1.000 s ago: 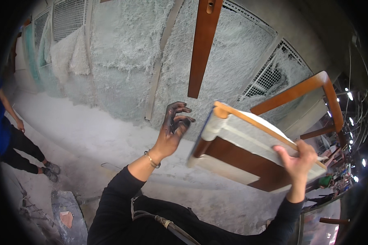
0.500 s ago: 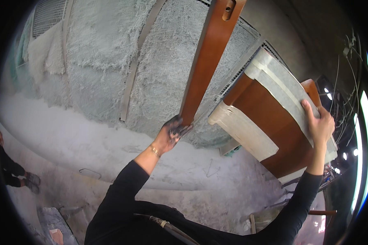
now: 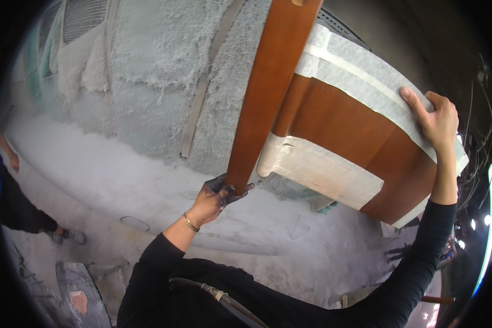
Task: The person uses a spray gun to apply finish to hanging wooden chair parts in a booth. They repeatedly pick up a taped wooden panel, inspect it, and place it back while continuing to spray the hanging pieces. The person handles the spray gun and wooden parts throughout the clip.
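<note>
My left hand [image 3: 217, 198], its fingers stained black, grips the lower end of a long brown wooden rail [image 3: 273, 82]. The rail rises at a slant past the top edge of the picture. On the right, my right hand [image 3: 438, 120] holds the far edge of a curved brown wooden panel [image 3: 344, 120], thumb on its face and fingers behind. Whitish covering with a pale tape strip [image 3: 361, 68] wraps that edge. A second whitish sheet [image 3: 325, 172] covers the near part of the panel. The panel's left end lies close beside the rail; whether they touch I cannot tell.
A wall of fuzzy, dust-coated filter matting [image 3: 153, 71] with metal strips [image 3: 202, 104] stands ahead. White dust [image 3: 93, 158] covers the floor below. At the left a person [image 3: 19, 191] stands. A bent wire [image 3: 135, 222] and a grey board [image 3: 79, 290] are lower left.
The rail and the panel have come nearer each other, the panel shifting left and up. My left hand has dropped slightly, and my right hand has moved right. More of the other person shows.
</note>
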The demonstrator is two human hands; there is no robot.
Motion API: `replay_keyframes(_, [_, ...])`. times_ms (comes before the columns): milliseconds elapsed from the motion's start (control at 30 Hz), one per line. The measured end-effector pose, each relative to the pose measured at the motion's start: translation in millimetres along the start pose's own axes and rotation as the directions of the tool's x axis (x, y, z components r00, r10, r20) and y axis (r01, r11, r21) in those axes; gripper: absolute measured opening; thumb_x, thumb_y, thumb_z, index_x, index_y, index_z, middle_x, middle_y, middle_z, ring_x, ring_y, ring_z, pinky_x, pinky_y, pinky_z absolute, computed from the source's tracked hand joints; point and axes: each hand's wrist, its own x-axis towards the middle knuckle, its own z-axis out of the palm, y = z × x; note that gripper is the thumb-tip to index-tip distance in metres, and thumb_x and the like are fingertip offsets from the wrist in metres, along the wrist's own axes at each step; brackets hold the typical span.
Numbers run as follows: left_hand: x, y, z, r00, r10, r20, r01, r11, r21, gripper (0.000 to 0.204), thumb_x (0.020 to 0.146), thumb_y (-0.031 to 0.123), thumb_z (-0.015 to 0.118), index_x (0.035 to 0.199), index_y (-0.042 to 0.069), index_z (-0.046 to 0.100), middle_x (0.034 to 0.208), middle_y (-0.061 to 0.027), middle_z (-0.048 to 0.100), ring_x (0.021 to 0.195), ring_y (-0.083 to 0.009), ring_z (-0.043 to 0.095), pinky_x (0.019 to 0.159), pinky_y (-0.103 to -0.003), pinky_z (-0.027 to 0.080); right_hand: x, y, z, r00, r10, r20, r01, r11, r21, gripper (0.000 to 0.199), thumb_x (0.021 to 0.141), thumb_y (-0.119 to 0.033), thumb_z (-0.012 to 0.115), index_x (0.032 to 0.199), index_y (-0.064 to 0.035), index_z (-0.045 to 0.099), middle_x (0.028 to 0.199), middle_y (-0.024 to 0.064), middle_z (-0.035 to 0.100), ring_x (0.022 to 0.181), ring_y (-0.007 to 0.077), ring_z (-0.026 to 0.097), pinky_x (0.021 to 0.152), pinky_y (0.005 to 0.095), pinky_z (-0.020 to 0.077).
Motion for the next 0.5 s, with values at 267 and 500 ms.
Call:
replay_keyframes(267, [1.7,-13.8,4.2,0.998,0.037,0.057,-0.036,0.999,-0.01,0.064,0.098,0.025,0.068,0.15,-0.002,0.043,0.147,-0.0172,0.054,0.134,-0.038,0.056,0.114,-0.044,0.048,4.8,-4.0,-6.8,1.0,-0.016,-0.005,0.016,1.0,0.005,0.082,0.074,-0.08,0.072,0.053,-0.0018,0.06,0.046,0.0063,0.051,0.045,0.021,0.055,0.053,0.0356,0.0465])
replay_keyframes(500, [6.2,-16.5,5.4,0.997,0.044,0.062,-0.042,0.999,-0.032,0.068,0.094,0.029,0.073,0.148,-0.001,0.046,0.14,-0.0153,0.061,0.135,-0.0367,0.056,0.114,-0.042,0.048,0.1,-8.3,-8.7,1.0,-0.014,-0.016,0.015,0.999,0.035,0.082,0.073,-0.081,0.071,0.054,-0.0013,0.062,0.047,0.007,0.053,0.046,0.021,0.056,0.052,0.0355,0.0469])
